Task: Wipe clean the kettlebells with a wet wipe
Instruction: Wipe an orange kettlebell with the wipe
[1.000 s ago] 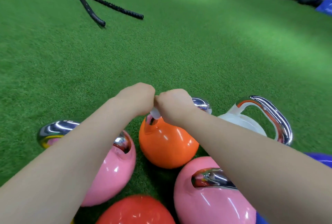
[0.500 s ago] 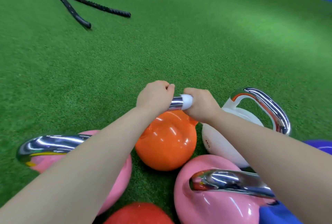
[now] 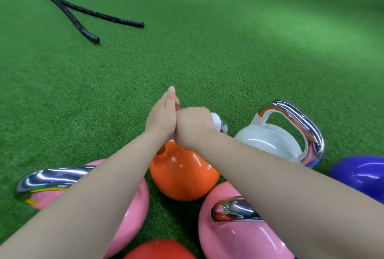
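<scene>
Right hand (image 3: 192,127) gripped the wet wipe (image 3: 216,119) around the orange kettlebell (image 3: 182,173) handle; left hand (image 3: 163,116) lay straight-fingered, pressed against it.

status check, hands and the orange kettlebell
Right hand grips white wet wipe on chrome handle of glossy orange kettlebell. Left hand open, fingers straight, beside it. Nothing blocking.
</scene>
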The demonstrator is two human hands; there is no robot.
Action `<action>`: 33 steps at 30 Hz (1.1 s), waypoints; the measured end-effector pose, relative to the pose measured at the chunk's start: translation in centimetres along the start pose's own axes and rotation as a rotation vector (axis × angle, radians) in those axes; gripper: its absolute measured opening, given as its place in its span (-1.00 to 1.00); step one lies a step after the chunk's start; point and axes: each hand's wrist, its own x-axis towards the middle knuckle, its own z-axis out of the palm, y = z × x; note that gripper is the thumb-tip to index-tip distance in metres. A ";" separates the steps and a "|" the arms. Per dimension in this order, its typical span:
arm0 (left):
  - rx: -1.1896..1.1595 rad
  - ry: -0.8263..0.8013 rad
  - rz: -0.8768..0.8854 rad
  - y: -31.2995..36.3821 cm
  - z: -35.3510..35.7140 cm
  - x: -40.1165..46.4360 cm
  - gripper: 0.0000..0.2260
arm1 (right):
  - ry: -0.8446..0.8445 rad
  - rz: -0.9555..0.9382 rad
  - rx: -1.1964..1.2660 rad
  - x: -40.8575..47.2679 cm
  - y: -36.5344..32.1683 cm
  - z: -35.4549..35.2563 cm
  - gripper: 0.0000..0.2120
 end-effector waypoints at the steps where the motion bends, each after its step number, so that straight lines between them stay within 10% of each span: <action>1: -0.031 0.009 -0.014 0.0 -0.1 0.0 -0.58 | 0.048 -0.021 -0.020 0.0 -0.2 0.2 -0.94; 8: 0.219 -0.044 0.084 0.3 -0.1 -0.5 -0.58 | 0.116 -0.082 0.126 -0.3 3.8 1.2 -0.90; 12: 0.289 -0.059 0.154 0.2 0.0 -0.6 -0.56 | 0.081 0.138 0.432 -1.1 7.3 3.1 -0.69; 22: 0.352 -0.081 0.179 0.3 0.0 -0.7 -0.54 | 0.091 0.489 0.954 -2.4 9.1 7.4 -0.87; 33: 0.477 -0.080 0.204 0.5 0.0 -0.5 -0.54 | -0.360 0.010 0.329 0.4 7.5 -0.3 -0.85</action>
